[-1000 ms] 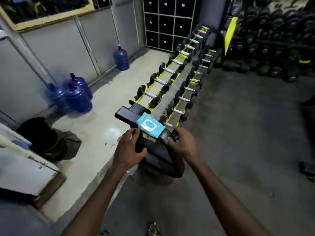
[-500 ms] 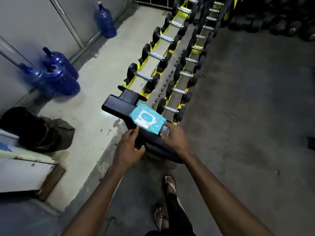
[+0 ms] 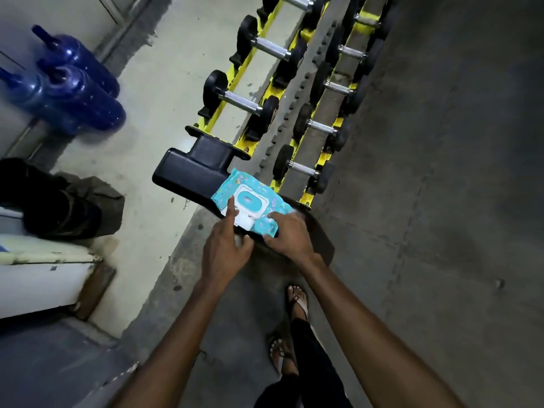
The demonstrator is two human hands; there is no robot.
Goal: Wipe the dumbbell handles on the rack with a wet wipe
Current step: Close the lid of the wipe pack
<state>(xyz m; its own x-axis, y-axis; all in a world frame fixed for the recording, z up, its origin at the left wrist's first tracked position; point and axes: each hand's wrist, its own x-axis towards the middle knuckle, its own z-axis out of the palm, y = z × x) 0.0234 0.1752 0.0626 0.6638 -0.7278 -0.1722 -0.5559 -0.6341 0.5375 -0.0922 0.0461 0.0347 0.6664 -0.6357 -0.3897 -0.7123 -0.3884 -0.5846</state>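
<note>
Both forearms reached forward and down, converging on the wipes pack (image 3: 251, 209). The pack lay flat on the black end cap (image 3: 188, 172) of the dumbbell rack (image 3: 297, 42), its near edge overhanging. Left hand (image 3: 225, 248): fingers loosely spread, index tip resting on the white flip lid (image 3: 250, 201), gripping nothing. Right hand (image 3: 290, 235): fingers pressed onto the pack's right end, not wrapped around it. Bare floor lay right of the rack. Dumbbells (image 3: 241, 103) sat untouched in yellow cradles beyond. Blue water jugs (image 3: 73, 86) far left.
</note>
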